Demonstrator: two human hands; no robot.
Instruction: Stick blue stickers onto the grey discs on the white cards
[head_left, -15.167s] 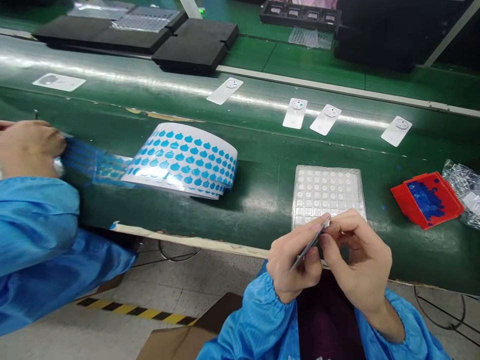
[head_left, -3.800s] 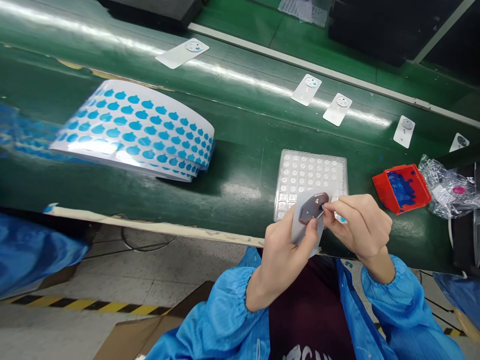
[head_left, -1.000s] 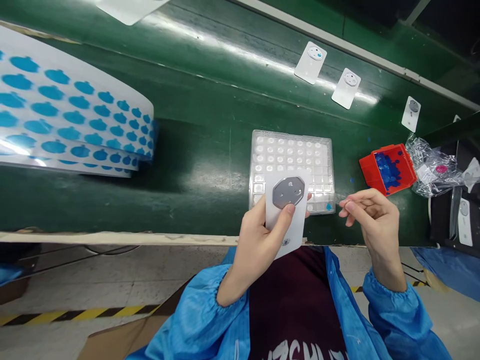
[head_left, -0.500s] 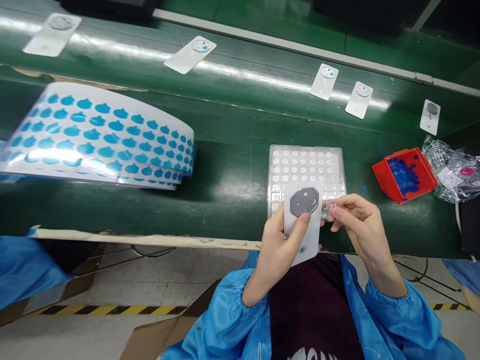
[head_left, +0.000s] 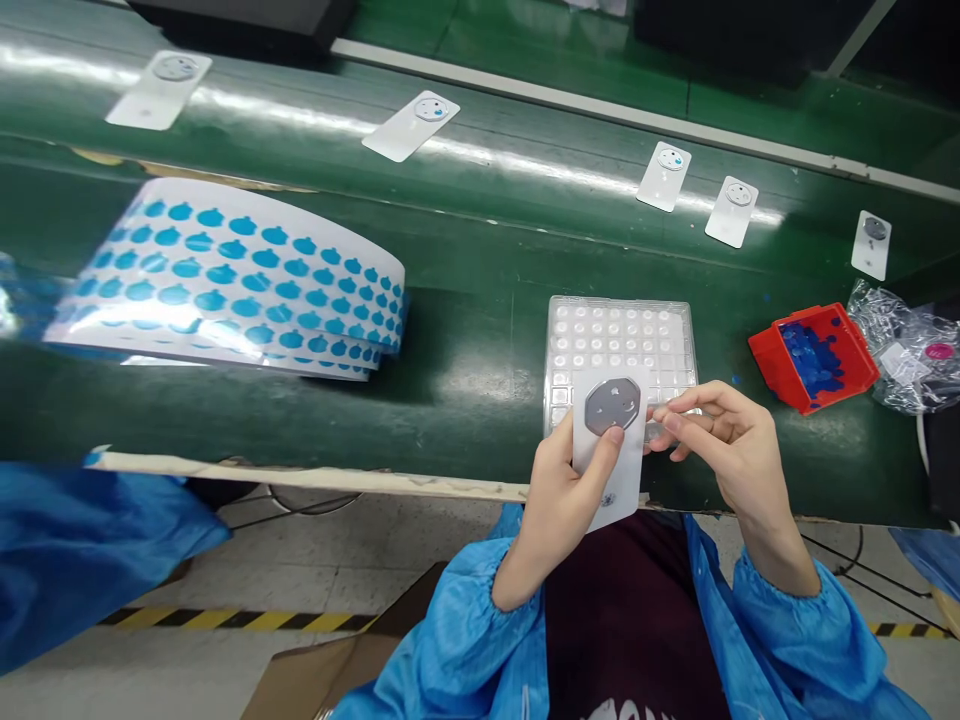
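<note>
My left hand (head_left: 559, 500) grips a white card (head_left: 616, 470) with a grey octagonal metal plate (head_left: 611, 404) at its top, thumb on the plate's lower edge. My right hand (head_left: 724, 445) is closed in a pinch just right of the plate, fingertips almost touching the card's edge; whatever it pinches is too small to name. Both hands hover over the near end of a clear blister tray (head_left: 622, 335) of small round parts on the green conveyor belt (head_left: 465, 330).
A curled sheet of blue stickers (head_left: 247, 285) lies left. A red bin (head_left: 814, 357) with blue pieces and a crumpled plastic bag (head_left: 911, 350) sit right. Several white cards (head_left: 664, 175) ride the belt's far side. Another person's blue sleeve (head_left: 82, 540) is at lower left.
One second ago my right hand was apart from the card; it has come in to the plate's right edge and pinched. The view has shifted slightly.
</note>
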